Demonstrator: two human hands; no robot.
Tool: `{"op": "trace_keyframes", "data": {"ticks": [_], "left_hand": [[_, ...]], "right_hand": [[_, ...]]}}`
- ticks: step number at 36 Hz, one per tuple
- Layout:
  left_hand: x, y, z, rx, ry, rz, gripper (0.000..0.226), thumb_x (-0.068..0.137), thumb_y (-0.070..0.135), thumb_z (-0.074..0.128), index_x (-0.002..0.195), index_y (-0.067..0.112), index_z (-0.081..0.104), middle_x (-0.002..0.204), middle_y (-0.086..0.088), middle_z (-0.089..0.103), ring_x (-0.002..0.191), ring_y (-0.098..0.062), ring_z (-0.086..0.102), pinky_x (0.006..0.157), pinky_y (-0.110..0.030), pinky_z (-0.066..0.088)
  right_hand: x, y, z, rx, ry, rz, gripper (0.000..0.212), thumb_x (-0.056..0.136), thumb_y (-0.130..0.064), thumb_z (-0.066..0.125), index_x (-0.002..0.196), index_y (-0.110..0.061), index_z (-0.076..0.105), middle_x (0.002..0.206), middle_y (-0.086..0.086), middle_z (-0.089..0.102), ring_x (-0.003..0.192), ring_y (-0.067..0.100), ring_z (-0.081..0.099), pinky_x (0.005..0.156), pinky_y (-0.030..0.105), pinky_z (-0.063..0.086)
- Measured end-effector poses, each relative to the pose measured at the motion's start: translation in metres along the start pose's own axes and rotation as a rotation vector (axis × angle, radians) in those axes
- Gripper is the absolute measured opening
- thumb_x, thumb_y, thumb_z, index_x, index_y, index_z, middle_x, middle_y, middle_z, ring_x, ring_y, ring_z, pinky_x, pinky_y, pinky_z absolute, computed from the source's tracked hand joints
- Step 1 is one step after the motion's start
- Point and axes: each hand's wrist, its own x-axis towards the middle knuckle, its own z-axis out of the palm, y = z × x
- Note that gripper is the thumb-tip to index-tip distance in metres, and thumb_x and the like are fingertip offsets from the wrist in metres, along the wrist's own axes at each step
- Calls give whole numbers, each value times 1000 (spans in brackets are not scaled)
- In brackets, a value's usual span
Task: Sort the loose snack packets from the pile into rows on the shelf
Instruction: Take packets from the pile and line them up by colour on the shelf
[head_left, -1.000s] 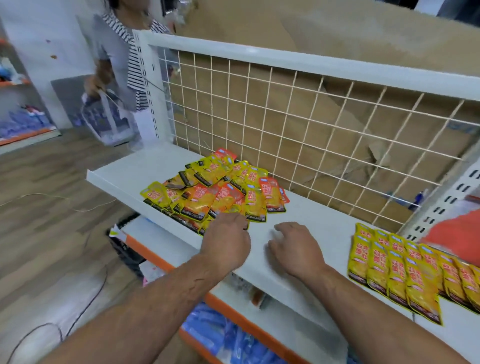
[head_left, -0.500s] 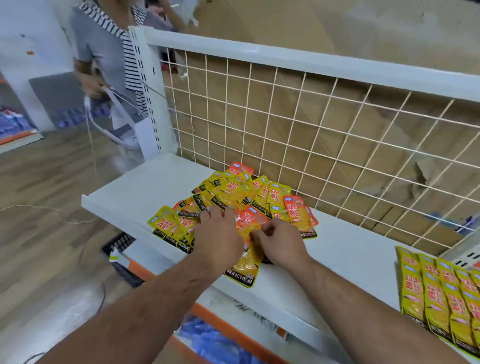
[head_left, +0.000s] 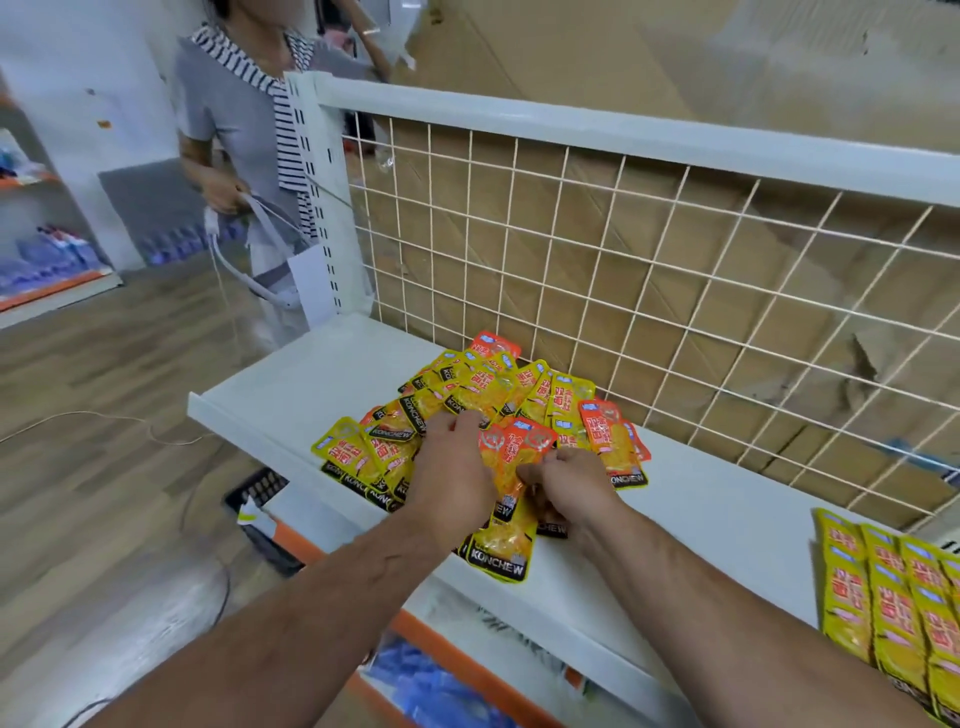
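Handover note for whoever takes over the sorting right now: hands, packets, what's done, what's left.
Left hand: lies on the pile, fingers bent over packets; grip unclear.
Right hand: pinches the orange packet at the pile's near edge.
Done: one row of yellow packets laid at the right end of the shelf.
Left: most of the pile, yellow and orange mixed, unsorted.

A small shop: a white metal display shelf (head_left: 322, 374) with a wire-grid back (head_left: 623, 291) and a slotted upright (head_left: 311, 182) carries branded snack packets (head_left: 483, 395), heaped near its left end and lined up at its right edge. Below, an orange-trimmed lower shelf (head_left: 431, 644) holds blue packs (head_left: 415, 686). Another stocked rack (head_left: 47, 280) stands along the far wall.
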Motion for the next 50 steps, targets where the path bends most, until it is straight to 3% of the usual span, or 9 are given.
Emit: {"op": "trace_keyframes", "data": {"ticks": [10,15,25,29,32,35,43,47,50], "left_hand": [[-31,45,15,-194,56,-96,89,74,26,82,146,12,32,135,-11,52,124,-26,50,94,-33,44],[-62,83,31,-258,15,-154,57,81,19,76,132,12,51,115,1,62,106,-17,58,71,-15,34],[-123,147,82,-292,-93,-223,51,84,15,68,133,17,53,101,-2,69,101,-20,64,76,-20,40],[-141,167,92,-274,-118,-200,12,79,15,70,89,21,65,85,2,67,88,-17,63,65,-21,36],[-148,177,101,-304,-167,-173,20,80,17,74,66,19,59,74,1,64,77,-19,61,62,-26,40],[-151,184,110,-395,-227,-169,17,78,20,78,68,16,64,74,-1,68,74,-22,65,66,-31,50],[-169,196,122,-519,-386,-95,11,76,11,75,70,8,67,71,-5,67,69,-23,62,71,-40,54],[-186,199,130,-550,-470,-92,6,77,7,71,76,3,67,76,-11,69,70,-28,65,72,-46,56],[-204,204,136,-552,-520,-62,13,79,3,70,69,10,63,76,-8,69,71,-28,66,66,-38,53]], "right_hand": [[-40,12,-66,5,-9,-69,31,86,-11,62,56,-13,51,49,14,53,33,19,38,35,19,27],[-69,36,-108,-31,-45,-86,29,90,-13,55,62,-13,50,54,17,55,33,17,39,33,18,28],[-113,103,-183,18,55,-112,19,81,-1,66,73,-13,55,55,10,56,45,20,47,44,27,36],[-127,121,-207,40,84,-102,19,81,3,68,72,-9,57,58,11,54,48,19,46,46,28,34],[-141,134,-224,64,151,-90,24,80,-1,70,68,-11,51,59,12,43,51,18,38,49,30,27],[-157,146,-240,116,205,-58,41,83,-1,68,60,-17,39,55,8,35,43,15,28,46,25,21],[-210,178,-266,268,454,-29,15,88,-8,71,77,-13,61,61,0,53,39,6,45,41,19,35],[-246,189,-266,313,502,-9,36,91,1,62,62,-17,55,41,-10,51,33,4,41,37,18,32],[-269,204,-268,315,566,23,40,90,4,61,57,-18,53,41,-8,49,37,10,38,44,23,30]]}}
